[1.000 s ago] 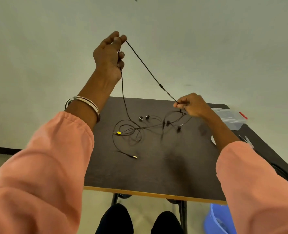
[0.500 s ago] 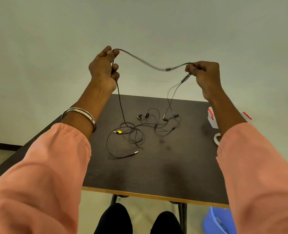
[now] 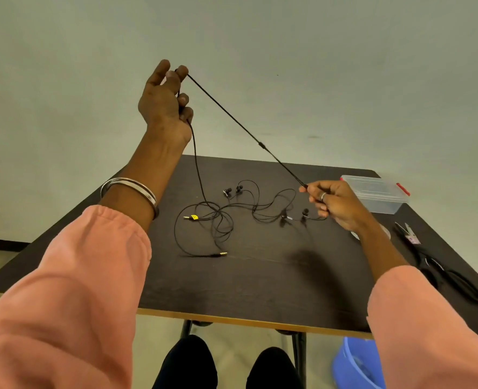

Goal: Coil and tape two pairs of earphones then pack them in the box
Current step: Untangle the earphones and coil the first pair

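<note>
Two hands work one cord (image 3: 249,130): the left hand (image 3: 164,99), raised above the tabletop's (image 3: 260,282) far edge, pinches it at the fingertips, and the right hand (image 3: 336,203), low near the right edge, grips its other end, stretching it taut. Both earphones (image 3: 232,217) lie tangled mid-tabletop, uncoiled and untaped. The box (image 3: 375,197) sits closed at the far right corner, scissors (image 3: 439,265) beside. Nearly everything remains, I judge.

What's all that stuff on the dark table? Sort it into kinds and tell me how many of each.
Earphone sets: 2, one cable stretched between left hand and right hand, the other lying loose
Clear plastic box: 1
Scissors: 1
Tape roll, mostly hidden behind the right wrist: 1
Total: 5
</note>
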`<state>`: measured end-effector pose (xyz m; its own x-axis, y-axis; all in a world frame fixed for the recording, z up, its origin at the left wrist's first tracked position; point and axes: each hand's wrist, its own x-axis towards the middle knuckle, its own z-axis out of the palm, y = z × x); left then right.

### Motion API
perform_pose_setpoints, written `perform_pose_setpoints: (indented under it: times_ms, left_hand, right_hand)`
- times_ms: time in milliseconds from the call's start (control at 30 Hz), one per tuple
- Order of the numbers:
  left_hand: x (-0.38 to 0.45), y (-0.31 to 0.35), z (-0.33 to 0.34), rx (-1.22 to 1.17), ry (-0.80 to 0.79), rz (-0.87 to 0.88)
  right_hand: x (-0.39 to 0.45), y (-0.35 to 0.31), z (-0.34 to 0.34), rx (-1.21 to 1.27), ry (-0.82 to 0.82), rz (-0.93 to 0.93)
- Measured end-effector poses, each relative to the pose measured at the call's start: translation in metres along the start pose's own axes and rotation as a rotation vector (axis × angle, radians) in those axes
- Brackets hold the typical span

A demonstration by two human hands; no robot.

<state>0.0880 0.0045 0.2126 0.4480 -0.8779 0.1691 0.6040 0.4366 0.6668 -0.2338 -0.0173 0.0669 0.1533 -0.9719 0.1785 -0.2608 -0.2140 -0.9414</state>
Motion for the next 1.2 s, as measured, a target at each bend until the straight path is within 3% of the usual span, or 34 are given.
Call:
perform_pose_setpoints:
  times_ms: [167, 300, 367, 467, 567, 767, 967, 1033, 1200]
  left_hand:
    - [0.001, 0.001, 0.003, -0.024, -0.009, 0.022]
    - [-0.008, -0.014, 0.004, 0.177, -0.027, -0.073]
    - [-0.016, -0.023, 0.005, 0.23, -0.059, -0.125]
    - [-0.024, -0.032, 0.007, 0.245, -0.118, -0.153]
    - [-0.03, -0.034, 0.011, 0.259, -0.203, -0.171]
    - [-0.047, -0.032, 0.018, 0.295, -0.401, -0.238]
    - [-0.043, -0.02, -0.003, 0.359, -0.456, -0.208]
    - [-0.043, -0.024, -0.015, 0.461, -0.482, -0.23]
    - [-0.052, -0.044, -0.045, 0.804, -0.649, -0.355]
  right_hand:
    - [-0.014, 0.017, -0.014, -0.422, 0.028, -0.004]
    - [-0.014, 0.015, -0.012, -0.733, -0.093, 0.148]
    - [-0.012, 0.0, -0.004, -0.78, -0.063, 0.131]
    - [-0.011, -0.034, 0.007, -0.581, -0.008, 0.027]
    - [-0.01, -0.07, 0.03, -0.24, -0.111, -0.138]
    - [-0.002, -0.118, 0.094, 0.057, -0.117, -0.338]
    - [-0.014, -0.095, 0.07, 0.384, -0.192, -0.314]
    - [-0.021, -0.081, 0.051, 0.353, -0.103, -0.3]
    - [-0.035, -0.058, 0.011, 0.422, 0.354, -0.129]
